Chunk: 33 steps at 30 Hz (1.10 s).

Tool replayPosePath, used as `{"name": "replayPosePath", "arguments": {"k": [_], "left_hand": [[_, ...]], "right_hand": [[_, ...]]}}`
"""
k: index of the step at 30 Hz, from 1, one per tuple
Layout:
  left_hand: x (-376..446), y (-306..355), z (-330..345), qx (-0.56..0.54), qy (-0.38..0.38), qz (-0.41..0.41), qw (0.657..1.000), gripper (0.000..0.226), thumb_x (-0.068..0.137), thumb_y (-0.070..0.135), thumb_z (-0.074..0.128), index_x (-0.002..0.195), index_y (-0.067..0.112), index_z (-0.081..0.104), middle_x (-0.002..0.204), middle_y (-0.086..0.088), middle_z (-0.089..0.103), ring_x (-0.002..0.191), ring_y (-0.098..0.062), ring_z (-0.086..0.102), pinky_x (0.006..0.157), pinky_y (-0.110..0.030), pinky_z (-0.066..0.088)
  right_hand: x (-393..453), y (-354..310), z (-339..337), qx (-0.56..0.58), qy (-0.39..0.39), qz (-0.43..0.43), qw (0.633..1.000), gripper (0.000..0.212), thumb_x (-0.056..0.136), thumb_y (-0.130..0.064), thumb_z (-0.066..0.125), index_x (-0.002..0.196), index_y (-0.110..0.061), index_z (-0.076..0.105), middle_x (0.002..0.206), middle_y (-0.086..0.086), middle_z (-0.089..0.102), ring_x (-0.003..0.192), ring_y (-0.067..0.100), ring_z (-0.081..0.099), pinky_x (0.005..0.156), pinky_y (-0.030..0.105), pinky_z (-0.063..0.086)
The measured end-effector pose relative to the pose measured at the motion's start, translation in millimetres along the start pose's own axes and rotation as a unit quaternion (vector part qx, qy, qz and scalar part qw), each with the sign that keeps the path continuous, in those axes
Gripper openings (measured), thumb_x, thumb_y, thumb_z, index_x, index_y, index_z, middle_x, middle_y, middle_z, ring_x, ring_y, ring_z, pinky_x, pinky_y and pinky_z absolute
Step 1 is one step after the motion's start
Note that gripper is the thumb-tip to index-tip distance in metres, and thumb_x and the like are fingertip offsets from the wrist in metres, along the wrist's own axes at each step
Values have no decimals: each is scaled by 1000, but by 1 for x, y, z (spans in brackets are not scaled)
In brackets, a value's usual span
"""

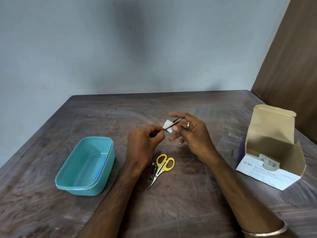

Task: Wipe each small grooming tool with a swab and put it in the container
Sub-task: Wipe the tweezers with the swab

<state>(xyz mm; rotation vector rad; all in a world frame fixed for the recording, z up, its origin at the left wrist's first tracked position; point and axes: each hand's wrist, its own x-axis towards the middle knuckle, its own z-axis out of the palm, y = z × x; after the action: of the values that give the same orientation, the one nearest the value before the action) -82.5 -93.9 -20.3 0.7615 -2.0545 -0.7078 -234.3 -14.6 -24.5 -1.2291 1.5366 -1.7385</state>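
Note:
My left hand pinches one end of thin metal tweezers above the table's middle. My right hand presses a small white swab around the tweezers with thumb and fingers. On the table below the hands lie yellow-handled scissors, with metal nail clippers touching their left side. The teal plastic container stands at the left, with only a blue strip along its inner right side.
An open cardboard box of alcohol swabs stands at the right of the dark wooden table. A grey wall runs behind, and a brown panel rises at the far right.

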Motion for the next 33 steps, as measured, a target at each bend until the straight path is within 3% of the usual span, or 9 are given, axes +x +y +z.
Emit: {"name": "replayPosePath", "arguments": {"k": [5, 10, 13, 18, 22, 26, 29, 33], "left_hand": [[2, -2, 1, -19, -1, -1, 1000, 14, 87, 13, 71, 98, 18, 78, 71, 15, 67, 63, 1, 64, 63, -19, 52], [3, -5, 2, -30, -9, 16, 999, 15, 87, 15, 71, 102, 17, 77, 77, 10, 71, 65, -1, 64, 64, -27, 57], [4, -7, 2, -26, -20, 27, 999, 16, 90, 17, 69, 104, 17, 76, 85, 6, 74, 72, -4, 67, 67, -37, 59], [3, -7, 3, -11, -29, 18, 999, 14, 91, 16, 67, 103, 17, 75, 85, 4, 74, 71, -6, 67, 68, -37, 59], [3, -5, 3, -16, -39, 7, 999, 13, 92, 17, 65, 102, 16, 74, 82, 4, 72, 68, -7, 67, 66, -36, 59], [2, -3, 5, -20, -24, 3, 1000, 12, 92, 16, 66, 100, 14, 74, 77, 2, 72, 65, -9, 68, 65, -37, 59], [1, -3, 5, -22, -16, -3, 1000, 12, 92, 17, 67, 100, 15, 75, 77, 2, 73, 64, -8, 68, 64, -38, 60], [1, -2, 6, -37, -29, -18, 999, 13, 92, 16, 66, 102, 16, 75, 77, 3, 72, 65, -8, 68, 66, -37, 60]], "right_hand": [[0, 2, 0, -25, -25, 2, 999, 40, 94, 2, 63, 122, -26, 67, 101, 3, 78, 72, 30, 75, 59, 41, 50], [0, 3, 2, -24, -38, 17, 999, 37, 93, 2, 64, 119, -24, 68, 99, 2, 78, 69, 30, 75, 54, 34, 48], [0, 2, 3, -16, -36, 21, 999, 25, 94, -1, 63, 112, -16, 71, 94, 7, 79, 67, 31, 74, 54, 33, 46], [-2, -1, 1, 7, -33, 34, 999, 9, 92, -7, 68, 99, -9, 73, 91, 13, 78, 68, 33, 73, 58, 35, 45], [-2, -2, 2, -21, -8, 25, 999, 9, 91, -16, 72, 97, -10, 75, 88, 10, 77, 63, 29, 71, 57, 42, 49], [-3, 0, 5, -32, 24, 11, 999, 10, 84, -12, 79, 92, -19, 79, 82, 6, 74, 58, 20, 65, 54, 46, 54], [-3, 0, 7, -2, 45, 23, 999, 15, 82, -7, 80, 93, -17, 79, 77, 3, 71, 54, 19, 60, 51, 40, 52], [-3, -2, 7, 45, 66, 40, 996, 27, 78, -1, 80, 101, -13, 75, 75, 11, 64, 45, 19, 54, 44, 29, 43]]}}
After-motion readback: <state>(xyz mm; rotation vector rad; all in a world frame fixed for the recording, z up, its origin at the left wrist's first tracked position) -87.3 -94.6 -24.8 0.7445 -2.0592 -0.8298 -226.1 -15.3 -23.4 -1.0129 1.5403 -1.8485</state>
